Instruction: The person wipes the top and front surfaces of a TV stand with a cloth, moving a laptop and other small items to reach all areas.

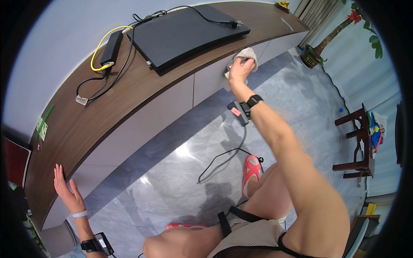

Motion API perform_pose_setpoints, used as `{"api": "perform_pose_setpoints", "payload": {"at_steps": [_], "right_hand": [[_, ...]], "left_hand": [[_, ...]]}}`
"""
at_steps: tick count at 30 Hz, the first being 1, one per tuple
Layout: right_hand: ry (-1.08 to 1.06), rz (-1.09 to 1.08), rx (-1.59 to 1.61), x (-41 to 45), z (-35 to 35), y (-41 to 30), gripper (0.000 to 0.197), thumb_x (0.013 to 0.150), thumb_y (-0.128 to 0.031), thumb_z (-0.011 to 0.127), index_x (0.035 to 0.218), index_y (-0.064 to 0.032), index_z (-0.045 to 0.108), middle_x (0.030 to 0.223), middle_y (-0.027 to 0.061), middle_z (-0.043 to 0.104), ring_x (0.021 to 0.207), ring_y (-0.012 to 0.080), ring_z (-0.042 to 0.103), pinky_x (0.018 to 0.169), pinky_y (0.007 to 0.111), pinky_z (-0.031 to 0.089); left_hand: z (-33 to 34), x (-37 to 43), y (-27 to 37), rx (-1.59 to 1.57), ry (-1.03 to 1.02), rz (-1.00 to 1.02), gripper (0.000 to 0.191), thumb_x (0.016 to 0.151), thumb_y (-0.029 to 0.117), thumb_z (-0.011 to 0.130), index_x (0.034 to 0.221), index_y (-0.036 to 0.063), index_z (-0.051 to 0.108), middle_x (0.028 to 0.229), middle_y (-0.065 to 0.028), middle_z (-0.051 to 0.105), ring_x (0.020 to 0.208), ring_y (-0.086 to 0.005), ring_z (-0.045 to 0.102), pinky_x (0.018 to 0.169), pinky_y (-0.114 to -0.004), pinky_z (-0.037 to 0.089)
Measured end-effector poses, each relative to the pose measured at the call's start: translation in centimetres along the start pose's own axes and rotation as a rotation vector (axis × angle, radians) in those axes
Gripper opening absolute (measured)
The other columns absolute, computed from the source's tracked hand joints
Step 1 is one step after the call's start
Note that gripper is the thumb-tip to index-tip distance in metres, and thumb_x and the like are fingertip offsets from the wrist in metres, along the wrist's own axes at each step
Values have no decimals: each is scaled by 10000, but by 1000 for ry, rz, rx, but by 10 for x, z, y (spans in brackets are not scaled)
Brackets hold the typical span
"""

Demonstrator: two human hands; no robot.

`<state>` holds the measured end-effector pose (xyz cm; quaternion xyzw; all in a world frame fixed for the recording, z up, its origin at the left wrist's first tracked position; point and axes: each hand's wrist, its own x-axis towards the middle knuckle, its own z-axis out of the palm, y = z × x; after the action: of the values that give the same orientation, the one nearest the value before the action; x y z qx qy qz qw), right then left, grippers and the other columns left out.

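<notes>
My right hand [240, 71] grips a bunched light-coloured cloth [247, 53] against the pale drawer front [211, 79] of a long, low cabinet. Some of the cloth hangs below my fingers, and my palm side is hidden. At the left end, my left hand [67, 192] is flat with its fingertips at the edge of the brown wooden cabinet top [135, 93]; it holds nothing and its thumb stands apart. Each wrist wears a black strap with a small box, and a pale bangle [80, 213] circles the left wrist.
On the cabinet top lie a flat black device [187, 35], a black power adapter [112, 48], a yellow cable [96, 51] and a plug [232, 23]. A black cable [222, 158] hangs near my feet. A dark wooden stool [358, 145] and a potted plant [309, 56] stand to the right.
</notes>
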<state>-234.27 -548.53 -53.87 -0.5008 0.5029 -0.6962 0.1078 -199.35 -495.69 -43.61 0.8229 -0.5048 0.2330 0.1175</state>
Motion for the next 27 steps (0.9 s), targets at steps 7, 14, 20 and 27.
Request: {"api": "perform_pose_setpoints", "payload": {"at_steps": [7,14,20,27], "right_hand": [[-307,358,338,-160,-16,-94,515,910,-181,508,1320,53,300,1380,238,329,1294,346,312,1077,385,239],[-450,183,372,-149,-26,-85,602,949,-210,480,1417,43,197,1493,205,166,1396,303,141,1127,355,137],[-106,295,383,42,9,25,650,955,-390,438,1390,61,265,1446,233,275,1346,329,260,1106,381,194],[-175,1024,969,108,-13,56,484,947,-493,431,1256,-121,461,1178,19,523,971,157,525,795,347,468]], "left_hand": [[-5,10,6,12,6,-88,434,968,259,398,1359,71,414,1425,-87,404,1353,-252,313,1108,-456,156],[-1,104,149,-88,-179,259,585,882,249,580,1366,-1,367,1421,-168,376,1325,-328,335,1092,-420,257],[-6,166,180,-171,-506,174,728,857,444,593,1297,-106,409,1332,-290,424,1287,-371,379,1046,-385,336],[-11,202,250,-79,-692,248,809,839,503,587,1272,-152,398,1274,-340,442,1235,-391,431,1011,-388,379]]}}
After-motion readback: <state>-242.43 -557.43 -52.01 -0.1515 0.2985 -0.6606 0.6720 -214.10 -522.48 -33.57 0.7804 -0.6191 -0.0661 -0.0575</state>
